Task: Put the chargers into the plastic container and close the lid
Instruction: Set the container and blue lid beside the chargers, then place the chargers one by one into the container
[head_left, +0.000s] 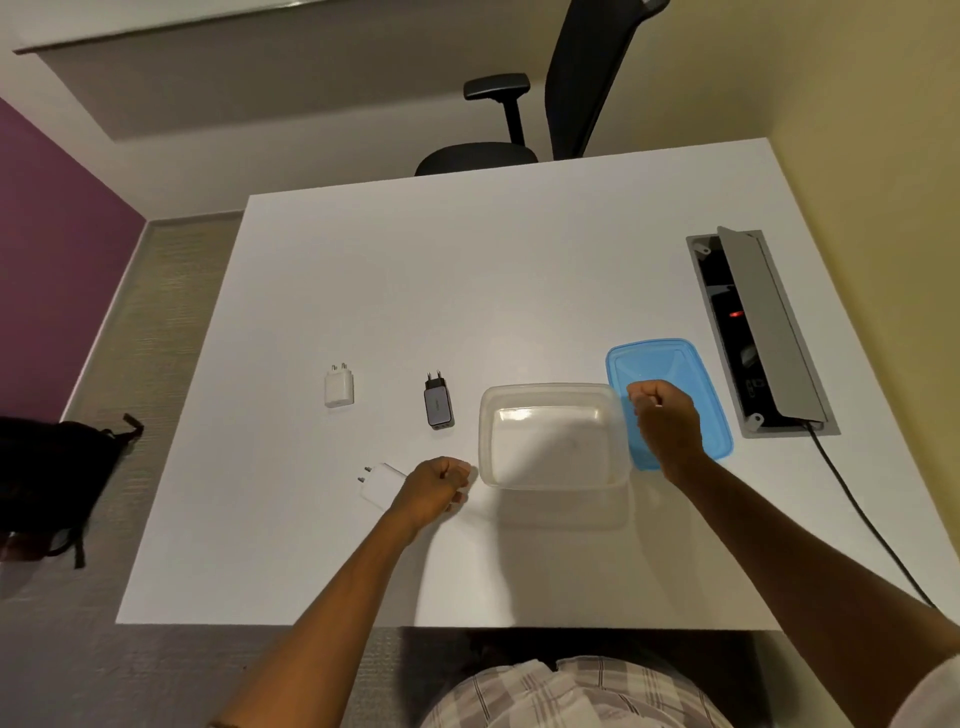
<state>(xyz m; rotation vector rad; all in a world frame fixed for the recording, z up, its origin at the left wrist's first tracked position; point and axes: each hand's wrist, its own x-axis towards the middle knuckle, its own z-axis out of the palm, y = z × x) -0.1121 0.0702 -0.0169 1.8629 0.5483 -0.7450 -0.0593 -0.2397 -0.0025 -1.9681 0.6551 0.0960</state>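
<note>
A clear plastic container (488, 415) stands open and empty near the middle of the white table (467, 270). Its blue lid (654, 358) lies flat just to the right of it. Three chargers lie to the left: a white one (339, 387) farthest left, a grey and black one (438, 402) beside the container, and a second white one (378, 483) nearer me. My left hand (434, 491) is a closed fist, partly covering that nearer white charger. My right hand (667, 418) is a closed fist over the lid's left part, holding nothing that I can see.
An open cable box (763, 332) with a raised grey flap is set into the table at the right, with a black cable running off the near edge. A black office chair (519, 119) stands behind the table. A dark bag (52, 478) lies on the floor at left.
</note>
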